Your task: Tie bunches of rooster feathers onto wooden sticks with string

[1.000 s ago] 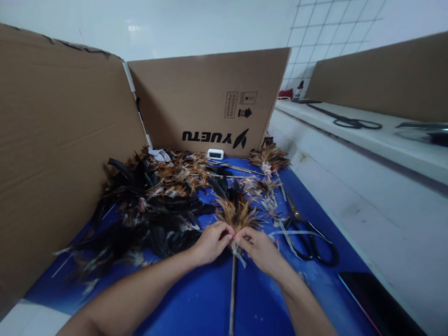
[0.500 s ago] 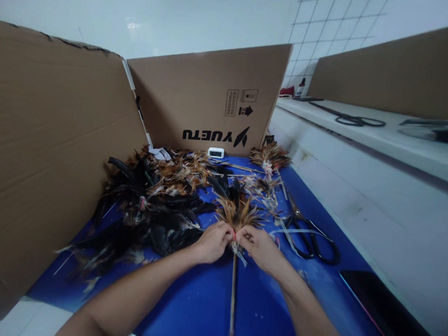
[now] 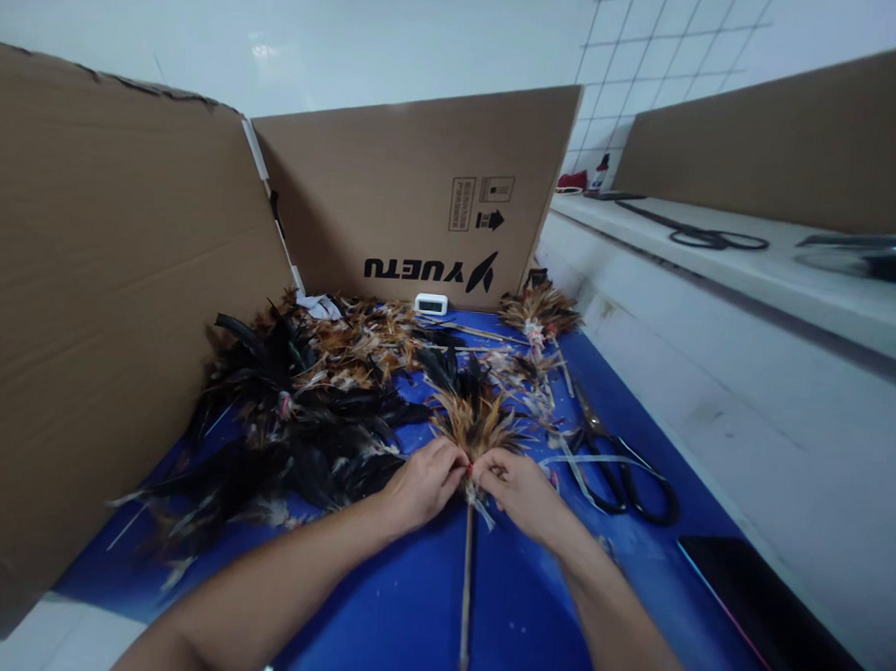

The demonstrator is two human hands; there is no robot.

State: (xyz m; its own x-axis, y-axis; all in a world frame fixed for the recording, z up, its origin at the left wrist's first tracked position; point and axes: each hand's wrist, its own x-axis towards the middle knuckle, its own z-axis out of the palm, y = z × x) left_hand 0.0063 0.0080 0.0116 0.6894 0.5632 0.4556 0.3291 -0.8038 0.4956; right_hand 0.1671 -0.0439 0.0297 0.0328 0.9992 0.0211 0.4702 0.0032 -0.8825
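Note:
A feather duster (image 3: 477, 422) lies in front of me, its brown and black feathers pointing away and its thin stick (image 3: 466, 597) running toward me. Red string (image 3: 471, 468) shows at the base of the feathers, between my fingertips. My left hand (image 3: 431, 478) pinches it from the left, fingers closed. From the right, my right hand (image 3: 513, 484) pinches at the same spot, thumb and forefinger together. Pale strip ends (image 3: 482, 508) hang just below the binding. How the string is wound is hidden by my fingers.
Black feathers (image 3: 313, 459) and brown feathers (image 3: 365, 341) pile up at the left and back. Black-handled scissors (image 3: 628, 475) lie to the right, with a dark flat device (image 3: 756, 612) nearer me. Cardboard panels (image 3: 410, 193) wall the blue table (image 3: 373, 612). Another feather bundle (image 3: 543, 310) lies at the back.
Both hands keep their pinch at the base of the feathers. My left hand has shifted very slightly, its knuckles a little higher; the duster stays in place.

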